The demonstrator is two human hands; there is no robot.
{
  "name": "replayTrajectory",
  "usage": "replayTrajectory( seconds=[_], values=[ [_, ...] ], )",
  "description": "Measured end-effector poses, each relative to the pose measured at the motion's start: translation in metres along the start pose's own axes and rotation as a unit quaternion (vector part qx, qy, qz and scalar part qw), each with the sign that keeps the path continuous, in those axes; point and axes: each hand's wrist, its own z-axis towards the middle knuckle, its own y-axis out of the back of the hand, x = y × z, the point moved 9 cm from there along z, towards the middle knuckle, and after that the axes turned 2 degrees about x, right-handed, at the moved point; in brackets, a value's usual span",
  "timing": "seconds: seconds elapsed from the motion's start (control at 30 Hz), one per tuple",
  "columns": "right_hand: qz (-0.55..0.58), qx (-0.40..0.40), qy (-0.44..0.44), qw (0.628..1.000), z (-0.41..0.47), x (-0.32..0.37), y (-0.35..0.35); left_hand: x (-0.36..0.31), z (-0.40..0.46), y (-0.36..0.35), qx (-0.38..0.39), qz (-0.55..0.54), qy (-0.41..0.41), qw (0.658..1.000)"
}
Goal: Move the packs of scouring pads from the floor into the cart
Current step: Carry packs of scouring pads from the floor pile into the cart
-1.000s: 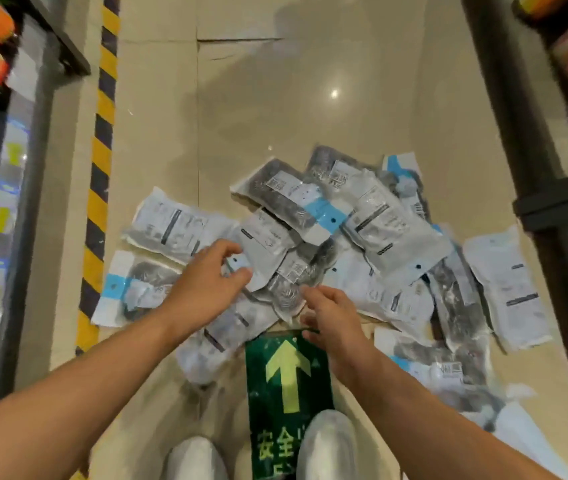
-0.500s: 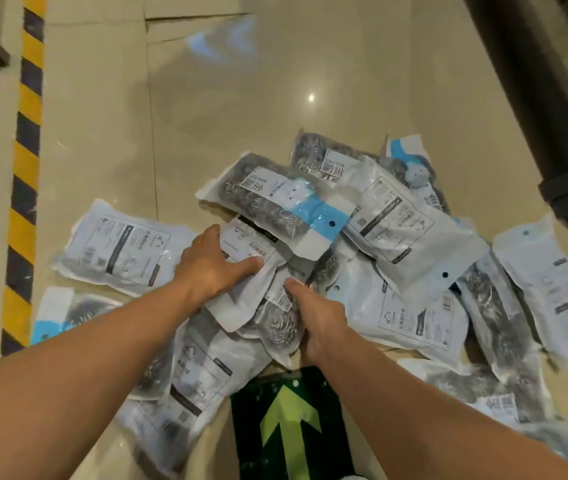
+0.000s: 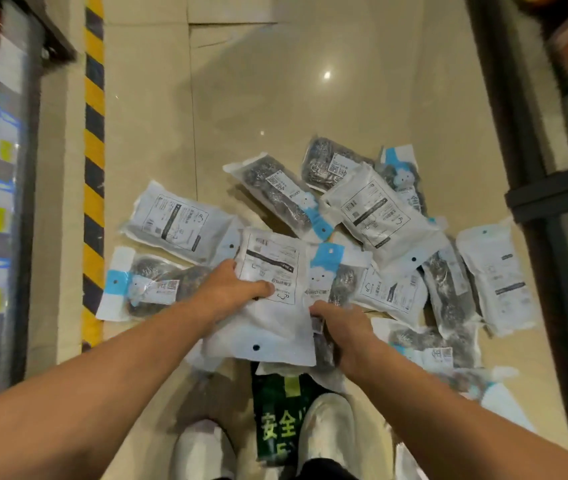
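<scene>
Left hand (image 3: 230, 292) grasps a white-backed pack (image 3: 268, 296) at frame centre, thumb laid over its printed face, fingers underneath. Right hand (image 3: 341, 327) is curled round the lower end of a blue-headed pack (image 3: 327, 275) just beside it; a further pack may be bunched beneath, cannot tell. Both packs appear lifted slightly off the pile.

Remaining packs of scouring pads (image 3: 372, 206) lie scattered on the floor (image 3: 241, 81), from centre left across to centre right, many overlapping. Cart not in view.

Risks, as judged: slick film bags held by one edge could slide out of either grip during the carry. Packs lie close to the shoes (image 3: 324, 431) and over the green arrow sticker (image 3: 275, 420), so a step back could tread on them. Shelving (image 3: 535, 202) at right and left narrows the turn.

Count: roughly fourteen packs visible, overlaps and lower-right blur make this uncertain. Two hands, two shoes, one floor sticker, one hazard stripe (image 3: 93, 168) upper left.
</scene>
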Motion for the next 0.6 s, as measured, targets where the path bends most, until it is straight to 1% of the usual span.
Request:
replayTrajectory(
  seconds=[0.1,0.23,0.27,0.47,0.53,0.6],
  values=[
    [-0.03,-0.008,-0.004,0.999,-0.083,0.004,0.026,-0.003,-0.081,0.006,0.016,-0.06,0.008,0.998],
    [-0.059,-0.016,0.048,0.997,-0.203,0.027,0.06,-0.037,-0.204,0.029,0.007,-0.124,0.006,0.992],
    [-0.058,-0.017,0.054,0.997,-0.235,0.035,0.067,-0.049,-0.237,0.036,0.011,-0.128,0.0,0.992],
    [-0.079,-0.005,0.162,0.984,-0.417,0.122,0.118,-0.136,-0.416,0.078,0.007,-0.141,-0.048,0.989],
    [-0.084,-0.002,0.2,0.976,-0.478,0.148,0.134,-0.169,-0.472,0.091,0.012,-0.123,-0.079,0.989],
    [-0.079,0.018,0.232,0.969,-0.537,0.171,0.147,-0.2,-0.526,0.102,0.008,-0.12,-0.116,0.986]
  ],
)
